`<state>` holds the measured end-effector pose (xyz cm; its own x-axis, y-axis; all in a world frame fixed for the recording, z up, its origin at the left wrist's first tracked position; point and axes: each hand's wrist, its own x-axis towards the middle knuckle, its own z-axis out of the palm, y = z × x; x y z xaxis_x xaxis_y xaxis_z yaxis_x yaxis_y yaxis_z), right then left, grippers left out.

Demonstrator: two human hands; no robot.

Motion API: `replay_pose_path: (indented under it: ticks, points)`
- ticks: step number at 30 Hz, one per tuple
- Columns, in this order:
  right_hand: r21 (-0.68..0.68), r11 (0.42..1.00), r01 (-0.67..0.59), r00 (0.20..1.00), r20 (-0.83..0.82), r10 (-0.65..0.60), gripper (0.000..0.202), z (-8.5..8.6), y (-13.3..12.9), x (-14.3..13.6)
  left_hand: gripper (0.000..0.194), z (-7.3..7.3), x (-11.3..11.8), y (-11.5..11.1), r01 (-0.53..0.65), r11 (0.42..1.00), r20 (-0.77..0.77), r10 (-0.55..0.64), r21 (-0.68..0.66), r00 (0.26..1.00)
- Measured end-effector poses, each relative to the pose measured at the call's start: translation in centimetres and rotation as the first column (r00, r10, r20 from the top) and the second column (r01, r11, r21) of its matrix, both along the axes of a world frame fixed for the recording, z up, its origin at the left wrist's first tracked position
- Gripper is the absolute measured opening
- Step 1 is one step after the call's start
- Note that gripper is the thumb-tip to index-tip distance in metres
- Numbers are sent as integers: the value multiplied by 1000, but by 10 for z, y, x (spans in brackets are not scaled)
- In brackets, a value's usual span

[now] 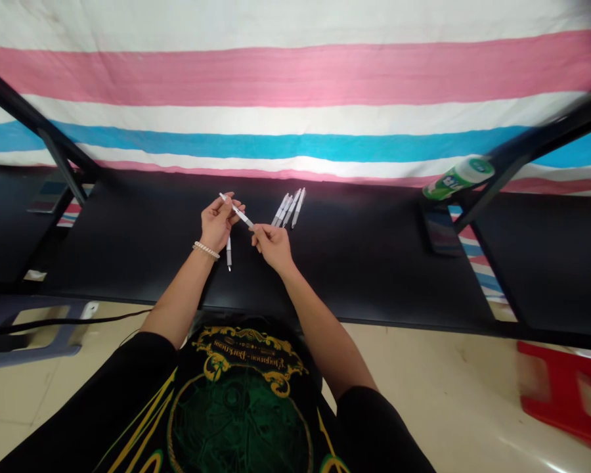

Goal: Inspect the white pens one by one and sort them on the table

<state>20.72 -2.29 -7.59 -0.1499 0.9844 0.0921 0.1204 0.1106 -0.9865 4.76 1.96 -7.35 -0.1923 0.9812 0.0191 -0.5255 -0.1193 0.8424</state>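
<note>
Between my two hands a white and grey pen point(243, 216) is held at a slant above the black table. My left hand point(219, 220), with a beaded bracelet on its wrist, pinches the pen's upper left part. The fingers of my right hand point(272, 246) are closed on its lower right end, which they hide. Another pen point(229, 253) of the same look lies on the table just below my left hand, its upper part hidden. Several similar pens point(289, 209) lie side by side just beyond my right hand.
A green and white canister point(458, 177) and a dark phone point(442, 228) are at the right of the black table point(374, 276). Black metal posts point(62, 161) rise at both sides. Behind hangs a striped sheet point(295, 79). A red stool point(554, 394) stands at lower right.
</note>
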Motion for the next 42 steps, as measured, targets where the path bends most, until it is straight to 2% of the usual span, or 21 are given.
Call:
replay_pose_path:
  ticks: [2, 5, 11, 15, 17, 19, 22, 23, 25, 27, 30, 32, 35, 38, 39, 42]
  points:
    - [121, 991, 51, 990, 122, -66, 48, 0, -2, 0, 34, -1, 2, 0, -21, 1000, 7, 21, -11, 1000]
    - [269, 961, 64, 950, 280, -141, 49, 0, -4, 1, 32, -1, 5, -1, -51, 998, 11, 51, -34, 999]
    - [378, 924, 65, 883, 410, -229, 41, -6, -5, 1, 32, -3, 8, -1, -130, 988, -20, 129, -78, 992]
    - [321, 935, 151, 938, 253, -238, 37, -8, -4, -3, 33, -3, 8, -1, -151, 987, -7, 151, -56, 988]
    - [229, 962, 147, 976, 126, -179, 40, -8, -3, -5, 34, -2, 7, -1, -152, 987, -4, 152, -47, 988]
    - [201, 973, 118, 989, 62, -133, 37, -7, -2, -5, 34, -2, 6, 0, -149, 988, -4, 149, -43, 989]
    - [297, 946, 128, 984, 81, -159, 25, -5, -1, -5, 33, -4, 5, 1, -161, 986, 3, 161, -43, 987]
    - [302, 942, 144, 982, 75, -174, 28, -5, -1, -5, 33, -4, 5, 2, -165, 985, 6, 165, -45, 986]
    - [234, 959, 157, 985, 32, -169, 35, -4, 0, -5, 32, -5, 4, 2, -165, 985, 7, 165, -51, 986]
    - [205, 967, 152, 988, -1, -156, 30, -4, 0, -5, 32, -6, 4, 2, -158, 986, 2, 158, -54, 987]
    - [319, 934, 163, 983, 24, -180, 16, -3, 0, -4, 31, -5, 4, 2, -165, 985, -6, 165, -51, 986]
    - [298, 936, 187, 979, 27, -204, 25, -3, 0, -4, 31, -5, 5, 2, -169, 984, -14, 168, -53, 986]
    - [155, 972, 176, 983, 21, -181, 30, -5, 0, -5, 31, -5, 5, 2, -170, 984, -24, 169, -56, 985]
    - [233, 956, 175, 979, 61, -194, 21, -6, 0, -5, 32, -5, 5, 2, -183, 982, -24, 182, -55, 983]
    - [256, 948, 188, 976, 63, -210, 24, -7, 0, -5, 32, -5, 5, 2, -185, 981, -22, 184, -52, 983]
    - [168, 971, 168, 984, 28, -175, 40, -6, -1, -6, 32, -6, 5, 3, -180, 983, -19, 179, -41, 984]
